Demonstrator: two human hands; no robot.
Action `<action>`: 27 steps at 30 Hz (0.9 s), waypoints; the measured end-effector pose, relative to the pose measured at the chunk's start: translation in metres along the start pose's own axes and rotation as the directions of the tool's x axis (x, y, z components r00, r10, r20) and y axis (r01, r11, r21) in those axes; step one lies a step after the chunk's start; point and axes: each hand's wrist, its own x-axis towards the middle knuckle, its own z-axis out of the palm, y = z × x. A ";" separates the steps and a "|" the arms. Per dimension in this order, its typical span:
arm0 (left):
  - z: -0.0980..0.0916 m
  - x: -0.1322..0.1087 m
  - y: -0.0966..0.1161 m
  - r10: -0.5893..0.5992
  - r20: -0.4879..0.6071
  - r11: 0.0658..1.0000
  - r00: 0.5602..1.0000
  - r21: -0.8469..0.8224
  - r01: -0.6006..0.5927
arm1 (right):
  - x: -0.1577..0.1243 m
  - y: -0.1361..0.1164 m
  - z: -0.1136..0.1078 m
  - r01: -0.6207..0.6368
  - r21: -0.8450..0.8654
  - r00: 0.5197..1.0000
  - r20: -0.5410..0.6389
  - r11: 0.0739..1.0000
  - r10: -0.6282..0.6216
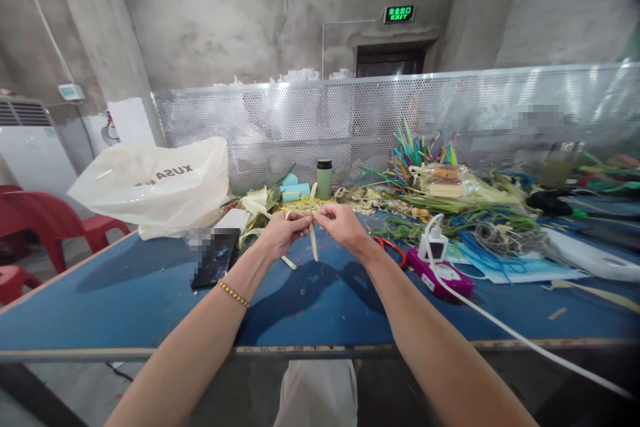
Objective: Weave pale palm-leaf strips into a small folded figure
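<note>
Both my hands are raised over the blue table point(125, 293) and pinch pale yellow leaf strips point(313, 227) between them. My left hand point(284, 230), with a gold bead bracelet on its wrist, is closed on the strips from the left. My right hand point(340, 225) is closed on them from the right. One strip stands up above the fingers and another hangs down toward the table. A short piece sticks out below my left hand.
A black phone point(216, 257) lies left of my hands; a white plastic bag point(155, 183) sits behind it. Red-handled scissors point(393, 248), a purple power strip point(440, 275) with a white charger and cable, a green flask point(324, 179), and heaps of leaves and coloured strips fill the right. Red chairs point(40, 220) stand left.
</note>
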 end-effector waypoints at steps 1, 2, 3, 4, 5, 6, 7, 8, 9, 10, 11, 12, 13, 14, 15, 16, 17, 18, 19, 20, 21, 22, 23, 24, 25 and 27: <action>0.000 0.000 0.000 0.000 0.002 1.000 1.000 0.003 0.000 | 0.000 -0.001 0.000 -0.006 0.001 1.000 0.005 1.000 0.006; 0.000 -0.001 0.001 0.003 0.005 1.000 1.000 0.009 -0.003 | -0.001 -0.002 0.000 -0.011 0.008 1.000 0.008 1.000 0.011; 0.000 -0.001 0.001 0.007 0.005 1.000 1.000 0.016 -0.007 | -0.001 -0.003 0.000 -0.016 0.021 1.000 0.011 1.000 0.016; 0.000 -0.001 0.001 0.012 0.001 1.000 1.000 0.022 -0.012 | -0.002 -0.004 0.000 -0.022 0.037 1.000 0.015 0.999 0.022; 0.000 -0.001 0.001 0.017 -0.008 1.000 1.000 0.024 -0.017 | -0.002 -0.005 0.001 -0.030 0.053 0.999 0.022 0.998 0.029; 0.001 -0.001 0.001 0.022 -0.021 1.000 1.000 0.021 -0.021 | -0.003 -0.005 0.001 -0.041 0.068 0.999 0.024 0.997 0.040; 0.001 -0.001 0.001 0.026 -0.036 1.000 0.999 0.012 -0.026 | -0.003 -0.006 0.001 -0.054 0.080 0.998 0.029 0.995 0.052; 0.001 -0.001 0.001 0.032 -0.051 0.999 0.998 -0.001 -0.033 | -0.004 -0.007 0.002 -0.067 0.090 0.997 0.036 0.994 0.064; 0.002 -0.001 0.001 0.036 -0.063 0.999 0.997 -0.013 -0.037 | -0.004 -0.007 0.003 -0.078 0.102 0.996 0.045 0.992 0.074; 0.003 -0.001 0.001 0.038 -0.070 0.999 0.997 -0.022 -0.039 | -0.004 -0.007 0.003 -0.083 0.114 0.995 0.055 0.990 0.077; 0.003 -0.001 0.001 0.036 -0.076 0.999 0.996 -0.028 -0.039 | -0.004 -0.007 0.004 -0.083 0.126 0.995 0.066 0.989 0.075; 0.004 -0.001 0.001 0.033 -0.085 0.999 0.996 -0.030 -0.036 | -0.004 -0.007 0.004 -0.079 0.136 0.995 0.078 0.988 0.068; 0.005 -0.001 0.001 0.026 -0.097 0.999 0.995 -0.030 -0.029 | -0.004 -0.007 0.004 -0.074 0.142 0.994 0.088 0.987 0.061; 0.005 -0.001 0.002 0.016 -0.111 0.999 0.994 -0.029 -0.019 | -0.004 -0.007 0.005 -0.069 0.143 0.994 0.093 0.987 0.056; 0.006 -0.001 0.002 0.005 -0.127 1.000 0.992 -0.029 -0.009 | -0.004 -0.007 0.005 -0.067 0.141 0.994 0.096 0.988 0.053; 0.007 -0.001 0.002 -0.004 -0.143 1.000 0.990 -0.030 0.000 | -0.004 -0.007 0.005 -0.066 0.138 0.994 0.100 0.988 0.052; 0.007 -0.001 0.002 -0.014 -0.154 0.999 0.988 -0.031 0.009 | -0.004 -0.007 0.005 -0.065 0.137 0.993 0.104 0.988 0.051; 0.007 -0.001 0.003 -0.021 -0.159 0.999 0.987 -0.031 0.016 | -0.004 -0.007 0.006 -0.061 0.134 0.993 0.105 0.989 0.047; 0.007 -0.001 0.003 -0.024 -0.161 0.999 0.987 -0.033 0.019 | -0.004 -0.007 0.006 -0.056 0.129 0.994 0.105 0.990 0.042; 0.006 0.000 0.003 -0.024 -0.162 0.999 0.987 -0.033 0.019 | -0.004 -0.006 0.007 -0.049 0.122 0.994 0.104 0.991 0.037; 0.005 0.000 0.003 -0.021 -0.161 0.999 0.987 -0.031 0.017 | -0.004 -0.005 0.007 -0.041 0.111 0.994 0.101 0.993 0.030; 0.004 0.000 0.004 -0.016 -0.159 1.000 0.987 -0.028 0.012 | -0.004 -0.004 0.007 -0.032 0.095 0.995 0.096 0.995 0.023; 0.003 0.000 0.004 -0.010 -0.154 1.000 0.988 -0.021 0.007 | -0.003 -0.002 0.007 -0.023 0.075 0.996 0.092 0.997 0.016; 0.001 0.000 0.005 -0.004 -0.145 1.000 0.989 -0.008 0.003 | -0.002 -0.001 0.006 -0.014 0.053 0.996 0.090 0.999 0.009; 0.000 0.000 0.006 0.000 -0.134 1.000 0.991 0.008 0.001 | -0.002 -0.001 0.005 -0.002 0.029 0.996 0.087 1.000 -0.001; -0.002 -0.001 0.007 -0.001 -0.094 0.999 0.996 0.053 0.006 | 0.000 -0.001 0.002 0.037 0.001 0.997 0.061 0.999 -0.037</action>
